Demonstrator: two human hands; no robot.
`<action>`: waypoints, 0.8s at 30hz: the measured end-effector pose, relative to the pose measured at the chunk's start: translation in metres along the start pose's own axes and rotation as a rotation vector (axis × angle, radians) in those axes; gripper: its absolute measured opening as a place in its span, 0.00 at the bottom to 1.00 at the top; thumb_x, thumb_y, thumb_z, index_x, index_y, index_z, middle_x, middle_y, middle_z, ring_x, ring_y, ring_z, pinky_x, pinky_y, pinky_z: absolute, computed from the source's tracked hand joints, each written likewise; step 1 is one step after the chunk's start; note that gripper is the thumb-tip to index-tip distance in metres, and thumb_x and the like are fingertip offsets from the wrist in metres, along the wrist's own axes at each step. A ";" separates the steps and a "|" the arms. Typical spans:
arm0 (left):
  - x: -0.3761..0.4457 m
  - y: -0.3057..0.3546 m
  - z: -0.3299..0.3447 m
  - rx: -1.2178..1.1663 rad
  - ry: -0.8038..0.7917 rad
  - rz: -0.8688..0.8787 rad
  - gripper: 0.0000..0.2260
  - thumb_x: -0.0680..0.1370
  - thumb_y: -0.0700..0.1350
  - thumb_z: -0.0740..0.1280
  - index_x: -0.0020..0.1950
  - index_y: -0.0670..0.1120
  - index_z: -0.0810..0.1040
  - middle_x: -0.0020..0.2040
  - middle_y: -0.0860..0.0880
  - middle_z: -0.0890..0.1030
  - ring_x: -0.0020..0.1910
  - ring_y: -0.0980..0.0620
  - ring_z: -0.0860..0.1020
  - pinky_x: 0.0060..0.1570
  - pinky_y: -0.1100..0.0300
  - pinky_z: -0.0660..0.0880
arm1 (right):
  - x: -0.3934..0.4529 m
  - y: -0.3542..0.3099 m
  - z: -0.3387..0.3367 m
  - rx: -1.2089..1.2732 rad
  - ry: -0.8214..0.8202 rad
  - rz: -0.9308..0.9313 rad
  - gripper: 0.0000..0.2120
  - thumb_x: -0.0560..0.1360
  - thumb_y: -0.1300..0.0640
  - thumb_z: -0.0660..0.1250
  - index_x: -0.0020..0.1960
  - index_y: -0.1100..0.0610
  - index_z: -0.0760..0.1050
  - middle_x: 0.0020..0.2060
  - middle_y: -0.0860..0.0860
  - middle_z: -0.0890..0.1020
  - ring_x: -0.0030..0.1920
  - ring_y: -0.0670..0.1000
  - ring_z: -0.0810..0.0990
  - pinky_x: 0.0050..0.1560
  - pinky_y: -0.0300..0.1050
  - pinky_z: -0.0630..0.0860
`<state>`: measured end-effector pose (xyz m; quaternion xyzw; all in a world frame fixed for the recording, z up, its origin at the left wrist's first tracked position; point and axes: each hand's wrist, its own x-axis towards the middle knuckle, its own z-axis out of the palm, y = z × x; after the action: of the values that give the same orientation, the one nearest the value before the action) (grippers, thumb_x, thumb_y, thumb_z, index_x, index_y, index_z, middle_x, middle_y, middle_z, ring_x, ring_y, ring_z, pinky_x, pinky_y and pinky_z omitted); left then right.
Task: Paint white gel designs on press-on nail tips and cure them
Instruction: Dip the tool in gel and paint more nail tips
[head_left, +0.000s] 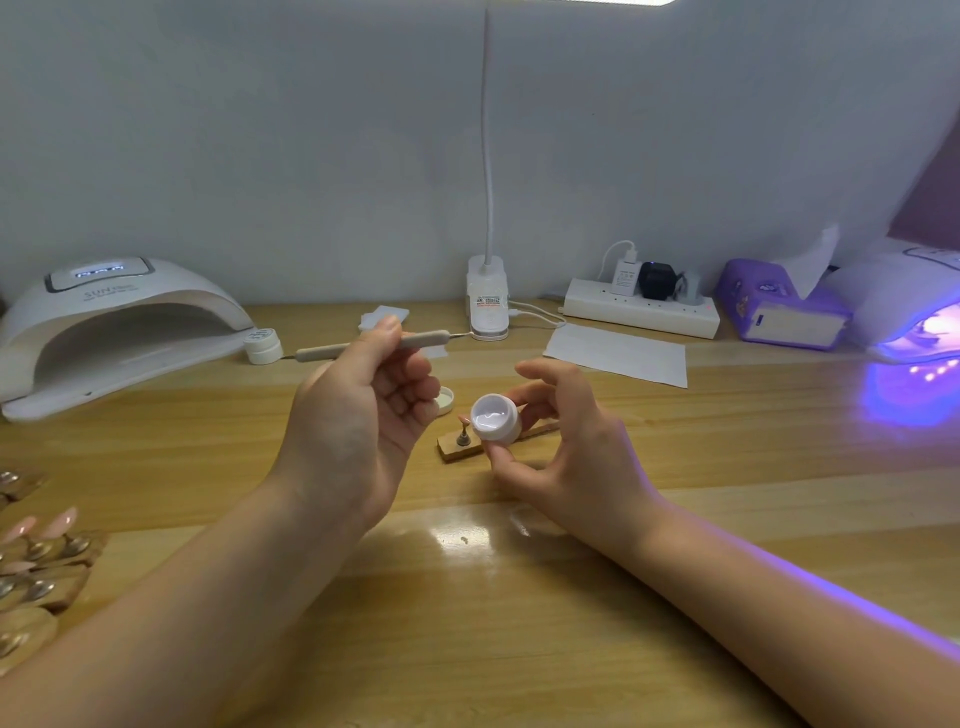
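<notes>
Two hands hover above the desk (519, 597). The right hand (576, 441) fingers pinch an open white gel jar (494, 420), just above a wooden nail stand (457, 447). Left of the jar, the left hand (358, 415) fingers pinch a thin brush (363, 345).

Near half of the wooden desk (519, 623) is bare between the two forearms, and a bare lane runs right of the right hand (566, 457) up to the lit curing lamp (914, 317). Centre is blocked: left hand (358, 415) with its dotting tool (374, 345) lying crosswise, right hand with the open gel pot (494, 420), and behind them a wooden nail stand (462, 448) and a loose lid (447, 401). Back edge is walled by the unlit nail lamp (119, 332), small jar (264, 345), desk lamp base (487, 306), paper sheet (618, 354), power strip (641, 312) and tissue pack (779, 306); near-left corner holds a cluster of nail tip stands (36, 566).
</notes>
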<state>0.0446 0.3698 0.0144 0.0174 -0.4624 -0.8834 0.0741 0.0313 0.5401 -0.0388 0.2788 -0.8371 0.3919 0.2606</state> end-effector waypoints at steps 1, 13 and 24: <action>0.000 0.000 0.000 0.010 0.007 -0.003 0.11 0.80 0.47 0.64 0.38 0.45 0.77 0.28 0.51 0.75 0.26 0.55 0.75 0.25 0.64 0.72 | 0.000 0.000 0.000 -0.001 0.000 -0.003 0.32 0.67 0.60 0.77 0.66 0.60 0.66 0.49 0.52 0.80 0.46 0.46 0.79 0.50 0.36 0.77; 0.007 -0.016 -0.016 0.318 0.139 0.201 0.13 0.80 0.51 0.65 0.39 0.45 0.78 0.28 0.52 0.77 0.29 0.55 0.76 0.33 0.59 0.73 | 0.004 0.010 -0.002 0.016 0.086 0.034 0.30 0.67 0.58 0.78 0.63 0.57 0.67 0.47 0.48 0.79 0.44 0.44 0.78 0.45 0.35 0.76; 0.009 -0.031 -0.031 0.526 0.086 0.292 0.09 0.80 0.44 0.63 0.42 0.44 0.77 0.29 0.51 0.79 0.32 0.55 0.77 0.32 0.64 0.74 | 0.019 0.060 -0.034 -0.120 0.156 0.448 0.28 0.69 0.45 0.74 0.64 0.50 0.66 0.44 0.43 0.75 0.42 0.46 0.77 0.45 0.48 0.77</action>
<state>0.0348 0.3600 -0.0282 0.0069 -0.6694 -0.7118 0.2127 -0.0154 0.5947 -0.0380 0.0389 -0.8771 0.4098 0.2473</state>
